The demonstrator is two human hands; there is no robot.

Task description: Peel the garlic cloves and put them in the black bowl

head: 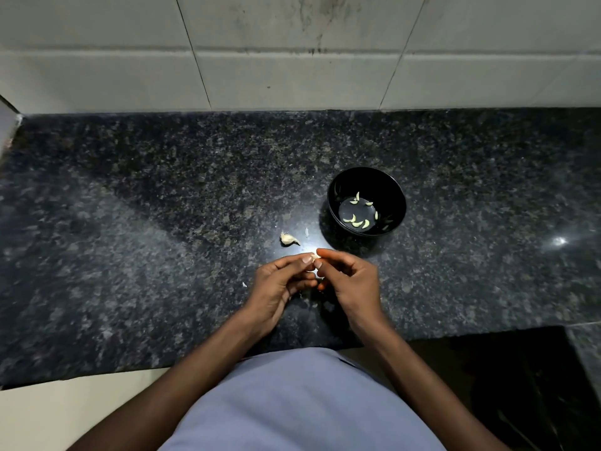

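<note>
My left hand (279,284) and my right hand (348,278) meet over the dark granite counter, both pinching a pale garlic clove (313,257) between their fingertips. Most of the clove is hidden by the fingers. The black bowl (338,190) stands just beyond my right hand and holds several peeled cloves (357,222). An unpeeled piece of garlic (288,239) lies on the counter left of the bowl, beyond my left hand.
Small scraps of garlic skin (306,232) lie on the granite counter (130,222) around my hands. A tiled wall (292,60) rises behind the counter. The counter's front edge runs below my wrists, and a dark opening (520,385) sits at the lower right.
</note>
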